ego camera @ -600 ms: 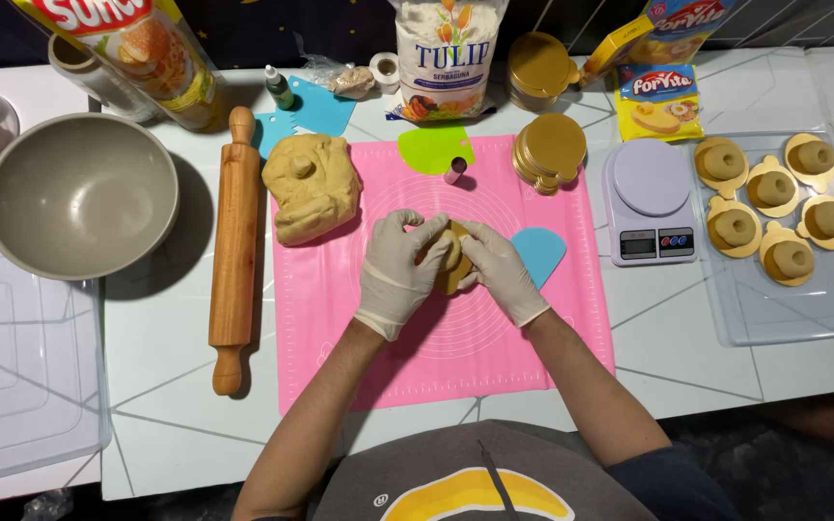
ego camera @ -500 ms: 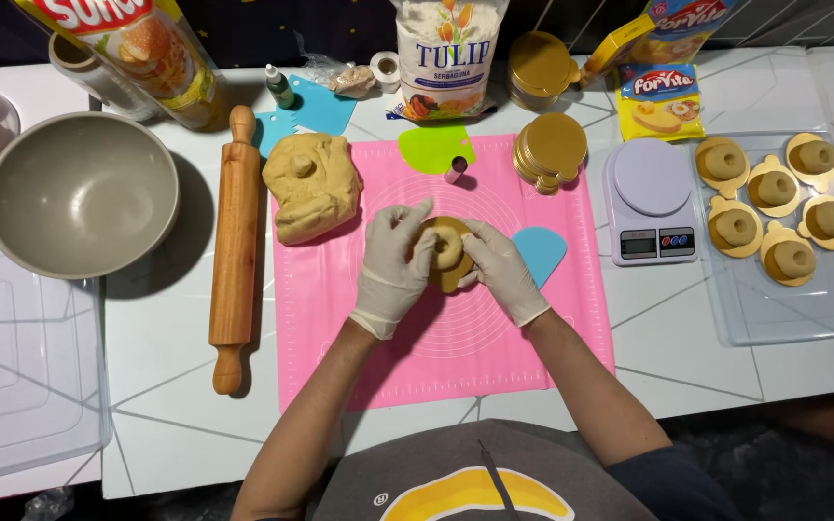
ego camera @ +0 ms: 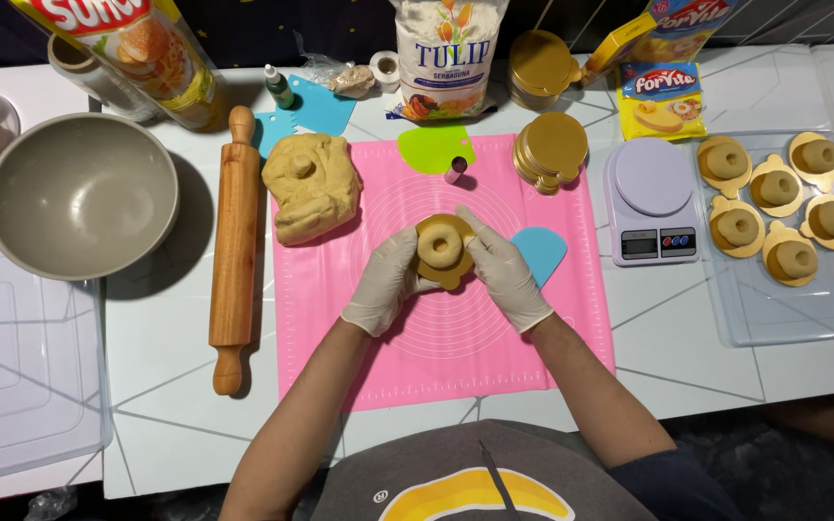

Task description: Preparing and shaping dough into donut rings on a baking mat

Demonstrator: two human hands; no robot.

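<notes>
White thin gloves cover both hands, and between them sits one ring of tan dough (ego camera: 439,247) on a small gold card base (ego camera: 448,278), held just above the middle of the pink silicone mat (ego camera: 456,347). The left hand (ego camera: 385,282) cups the ring from its side and the right hand (ego camera: 506,271) from the other, each grip closed lightly on the dough and its base, fingertips at the rim.

By the look of it, the step in hand is the shaping of this single piece: rounding its wall and seating it on the card. The next move, as I judge it, calls for even, gentle pressure so the centre hollow stays open and the ring stays centred on its base.

The ring is smooth, pale brown, thick-walled, with a shallow dimple in the middle.

Farther up the mat lie a large lump of the same dough (ego camera: 312,186), a small metal cutter (ego camera: 456,170) and a stack of gold bases (ego camera: 551,151). A blue scraper (ego camera: 542,249) lies just beside the right hand. On the bench to the left are a wooden rolling pin (ego camera: 234,249) and a grey bowl (ego camera: 80,196); to the right stand a kitchen scale (ego camera: 653,201) and a clear tray (ego camera: 793,309) with six finished pieces. A flour bag (ego camera: 448,58) stands at the back.
</notes>
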